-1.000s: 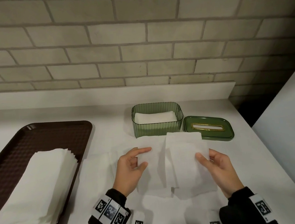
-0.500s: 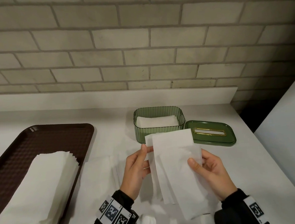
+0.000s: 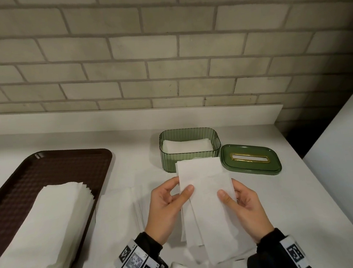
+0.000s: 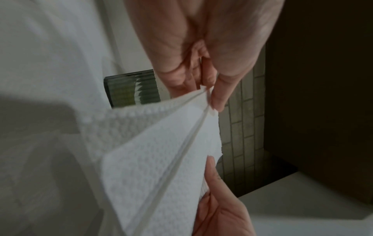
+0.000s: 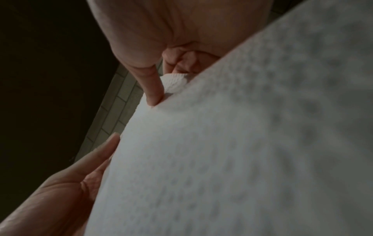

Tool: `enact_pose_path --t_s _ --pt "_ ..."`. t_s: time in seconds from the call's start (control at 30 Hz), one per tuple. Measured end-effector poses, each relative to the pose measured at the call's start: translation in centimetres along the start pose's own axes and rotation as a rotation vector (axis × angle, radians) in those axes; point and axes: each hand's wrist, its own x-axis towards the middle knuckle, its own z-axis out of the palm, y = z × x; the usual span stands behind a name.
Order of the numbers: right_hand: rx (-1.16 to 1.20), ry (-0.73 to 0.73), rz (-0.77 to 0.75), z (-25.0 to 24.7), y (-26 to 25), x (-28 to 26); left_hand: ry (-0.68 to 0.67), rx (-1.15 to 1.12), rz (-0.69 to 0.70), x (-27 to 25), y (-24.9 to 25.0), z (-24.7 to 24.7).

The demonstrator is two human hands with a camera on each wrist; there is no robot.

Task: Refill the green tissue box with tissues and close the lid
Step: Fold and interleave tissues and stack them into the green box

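Your box [image 3: 191, 151], frame centre, holds tissues [image 3: 186, 145], its lid [image 3: 251, 159] off beside it. Your left hand [image 3: 167, 207] and right hand [image 3: 245, 211] pinch a sheet [image 3: 208, 195].

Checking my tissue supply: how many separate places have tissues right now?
4: stack on the brown tray, some inside the green box, sheets lying on the counter, folded bundle held in both hands. More may be hidden underneath.

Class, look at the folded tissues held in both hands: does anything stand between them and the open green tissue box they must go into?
Nothing visible does. The folded tissues, pinched by the left hand and right hand, are just in front of the green tissue box, whose top is open. Its lid lies beside it on the right, off the path.
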Motion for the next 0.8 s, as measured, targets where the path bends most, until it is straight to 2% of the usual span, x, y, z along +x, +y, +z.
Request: enact_pose_path --t_s 0.17,0.33,0.43,0.67,0.8 --pt "0.021 0.002 0.017 0.3 -0.2 0.1 0.007 0.027 0.04 0.0 0.0 0.0" --pt "-0.059 0.177 -0.038 -0.3 0.6 0.6 0.066 0.007 0.09 0.3 -0.1 -0.2" --pt "-0.083 0.208 -0.092 -1.4 0.0 0.8 0.081 -0.014 0.114 0.4 0.2 -0.4" --pt "0.072 0.128 -0.154 -1.5 -4.5 0.3 0.153 0.12 0.23 0.9 -0.1 -0.5" --pt "0.158 0.127 -0.129 0.4 -5.0 0.8 0.128 0.146 0.204 1.1 0.3 0.5"
